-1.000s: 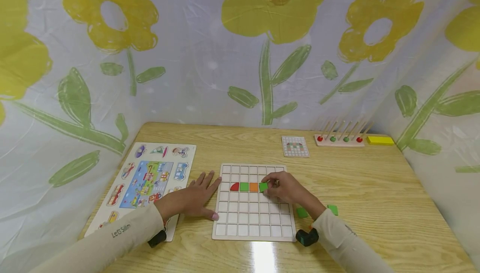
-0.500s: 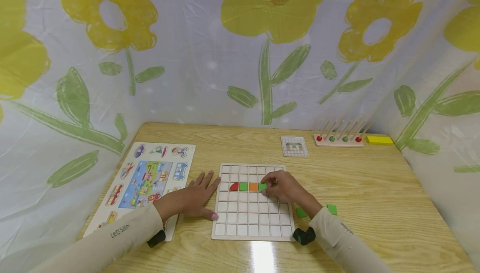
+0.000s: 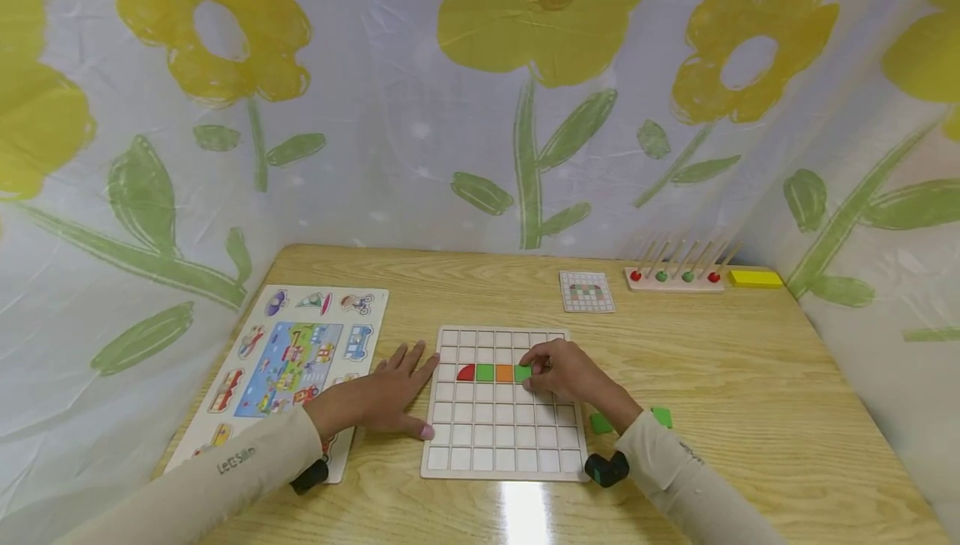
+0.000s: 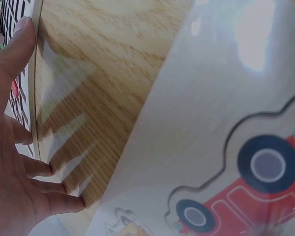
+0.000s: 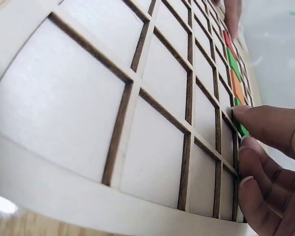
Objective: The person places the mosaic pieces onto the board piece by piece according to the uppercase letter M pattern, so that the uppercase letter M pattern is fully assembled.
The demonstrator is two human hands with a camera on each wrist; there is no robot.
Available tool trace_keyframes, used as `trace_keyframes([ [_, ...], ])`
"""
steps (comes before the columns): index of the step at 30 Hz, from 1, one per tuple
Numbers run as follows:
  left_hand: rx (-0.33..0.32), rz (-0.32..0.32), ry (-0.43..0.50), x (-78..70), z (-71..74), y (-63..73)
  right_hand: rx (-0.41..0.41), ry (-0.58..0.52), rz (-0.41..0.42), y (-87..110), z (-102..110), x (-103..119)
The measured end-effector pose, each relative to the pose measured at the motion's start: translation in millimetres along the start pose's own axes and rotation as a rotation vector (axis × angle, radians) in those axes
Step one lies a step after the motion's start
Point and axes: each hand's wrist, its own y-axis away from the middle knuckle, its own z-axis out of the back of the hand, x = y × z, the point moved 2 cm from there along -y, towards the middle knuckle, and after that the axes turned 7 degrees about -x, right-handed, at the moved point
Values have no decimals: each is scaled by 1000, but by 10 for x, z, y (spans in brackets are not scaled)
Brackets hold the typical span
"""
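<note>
Pinched a flat green square tile (image 3: 522,372) between thumb and fingers of the right hand (image 3: 568,372), in the third row from the far side of a pale wooden grid board (image 3: 502,474), just right of a flat orange square tile (image 3: 504,373); lost part of the pinched piece behind the fingertips and could not tell whether fully seated. Made out, farther left along that row, a second green square tile (image 3: 484,373), then a red quarter-round tile (image 3: 467,373). Held the left hand (image 3: 390,395) with fingers spread on the wood-grained bench (image 3: 735,362), thumb touching the grid's left edge. Covered, under the left forearm, part of a glossy white picture-puzzle board (image 3: 379,302); in the left wrist view, met glare there and a red printed vehicle (image 4: 255,196) cut off at the right. Partly hid two loose green tiles (image 3: 662,417) behind the right wrist and cuff. Could see thin raised dividers, dark-sided, between smooth white cells. Could barely read a small patterned card (image 3: 587,292) near a pale peg stand (image 3: 675,285) with round beads, red and green.
</note>
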Motion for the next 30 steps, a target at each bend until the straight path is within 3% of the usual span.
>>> trace_keyframes([
  [14, 21, -18, -8, -5, 43, 26, -16, 43, -25, 17, -13, 48],
  [19, 16, -32, -3, -1, 39, 29, -23, 26, 67, 33, 41, 0],
  [24, 13, -34, -3, -9, 41, 25, -84, -38, 156, 74, 175, -108],
  [30, 17, -28, -8, -12, 43, 19, -139, -64, 158, 151, 347, -252],
])
